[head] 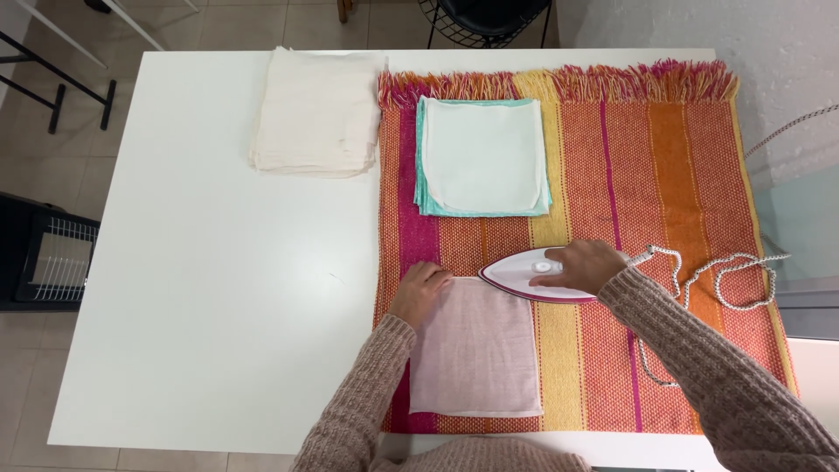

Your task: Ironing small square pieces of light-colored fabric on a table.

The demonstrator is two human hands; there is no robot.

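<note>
Landmark: striped blanket (664, 175), orange, pink and yellow with a fringed far edge, spread over the right part of the white worktop (218, 288).

Pale pink cloth (476, 354) lies flat on the blanket's near left part, squared up.

Left hand (419, 290) open, palm down, fingers pressing the cloth's far left corner.

Right hand (581, 265) closed around the handle of a white and maroon iron (524, 278). Iron sits sole down at the cloth's far edge, tip pointing left, overlapping its far right corner.

Braided cord (717, 275) trails from the iron's heel across the blanket's right side.

Stack of mint-edged white cloths (481, 157) on the blanket's far part, near the fringe.

Stack of cream cloths (315, 114) on bare worktop just left of the blanket's far corner.
</note>
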